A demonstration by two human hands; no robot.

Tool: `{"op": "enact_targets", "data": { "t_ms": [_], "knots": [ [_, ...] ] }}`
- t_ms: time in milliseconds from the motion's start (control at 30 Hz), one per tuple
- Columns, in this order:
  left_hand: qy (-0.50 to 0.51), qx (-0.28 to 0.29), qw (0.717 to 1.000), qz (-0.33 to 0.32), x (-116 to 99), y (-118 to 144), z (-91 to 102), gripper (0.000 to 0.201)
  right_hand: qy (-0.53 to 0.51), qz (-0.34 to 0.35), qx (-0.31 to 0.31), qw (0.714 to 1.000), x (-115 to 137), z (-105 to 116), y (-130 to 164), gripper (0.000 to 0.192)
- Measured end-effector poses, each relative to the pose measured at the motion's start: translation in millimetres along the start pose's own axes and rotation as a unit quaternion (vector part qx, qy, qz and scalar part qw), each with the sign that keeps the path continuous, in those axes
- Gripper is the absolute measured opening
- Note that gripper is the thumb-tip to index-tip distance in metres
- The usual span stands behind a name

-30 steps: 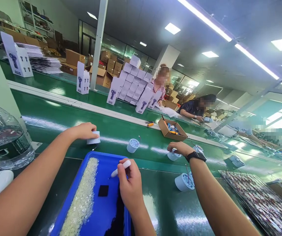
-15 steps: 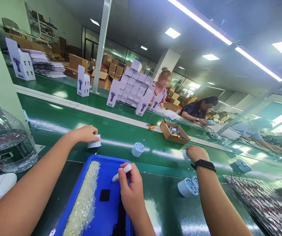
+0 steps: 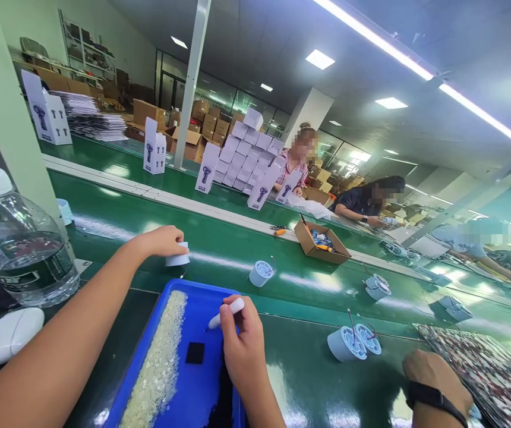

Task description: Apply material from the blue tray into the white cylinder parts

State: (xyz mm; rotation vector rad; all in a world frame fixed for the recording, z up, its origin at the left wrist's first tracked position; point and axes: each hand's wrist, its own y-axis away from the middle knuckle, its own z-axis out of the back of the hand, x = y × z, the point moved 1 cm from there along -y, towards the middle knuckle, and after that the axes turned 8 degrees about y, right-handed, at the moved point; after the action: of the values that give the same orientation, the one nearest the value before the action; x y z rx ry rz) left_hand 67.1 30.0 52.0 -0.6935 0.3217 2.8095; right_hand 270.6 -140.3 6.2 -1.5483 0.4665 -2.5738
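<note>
Further along the green belt (image 3: 220, 249), small round light-blue housings stand apart from one another: one (image 3: 261, 274) just beyond the blue tray (image 3: 202, 380), a pair (image 3: 354, 343) on their sides near the belt's edge, and another (image 3: 377, 288) past them. An open cardboard box (image 3: 322, 244) of small blue and orange parts sits at the far rail. A large clear water jug (image 3: 15, 244) with a white cap stands at the left, a white oval casing (image 3: 8, 336) lying before it.

Inside the tray, a long heap of tiny pale rings (image 3: 160, 362) runs down its left half, and a small black square pad (image 3: 195, 352) lies beside the heap.

The left hand (image 3: 161, 241) reaches over the belt, fingers curled around a white cup-shaped part (image 3: 178, 255) standing just past the tray's far corner. The right hand (image 3: 242, 342) hovers above the tray, closed on a white pen-like tool (image 3: 225, 312) whose tip points left and down toward the rings. At the lower right, a co-worker's hand (image 3: 434, 374) with a black wristband rests near a patterned sheet (image 3: 487, 368). Other people work across the line beside stacked white cartons (image 3: 249, 157).
</note>
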Motion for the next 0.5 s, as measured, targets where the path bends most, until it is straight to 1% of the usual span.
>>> {"op": "enact_targets", "data": {
  "t_ms": [133, 200, 300, 333, 500],
  "knots": [
    [0.002, 0.001, 1.000, 0.003, -1.3, 1.5, 0.6, 0.022, 0.007, 0.013, 0.003, 1.000, 1.4, -1.5, 0.6, 0.015],
    [-0.001, -0.001, 1.000, 0.003, -0.9, 1.0, 0.0, 0.022, 0.020, 0.029, 0.020, 0.999, 2.1, -3.2, 0.5, 0.016],
    [-0.004, -0.005, 1.000, -0.004, -0.1, -0.7, -1.6, 0.022, 0.037, 0.049, 0.063, 0.996, 2.7, -5.2, 0.0, 0.016],
    [-0.002, -0.005, 1.000, -0.006, 0.1, -1.0, -2.1, 0.021, 0.035, 0.054, 0.064, 0.996, 2.8, -5.0, -0.2, 0.014],
    [0.025, 0.003, 1.000, 0.001, 0.0, 1.2, -1.6, 0.021, 0.012, 0.074, -0.010, 0.997, 2.6, 1.0, -0.5, 0.010]
  ]
}}
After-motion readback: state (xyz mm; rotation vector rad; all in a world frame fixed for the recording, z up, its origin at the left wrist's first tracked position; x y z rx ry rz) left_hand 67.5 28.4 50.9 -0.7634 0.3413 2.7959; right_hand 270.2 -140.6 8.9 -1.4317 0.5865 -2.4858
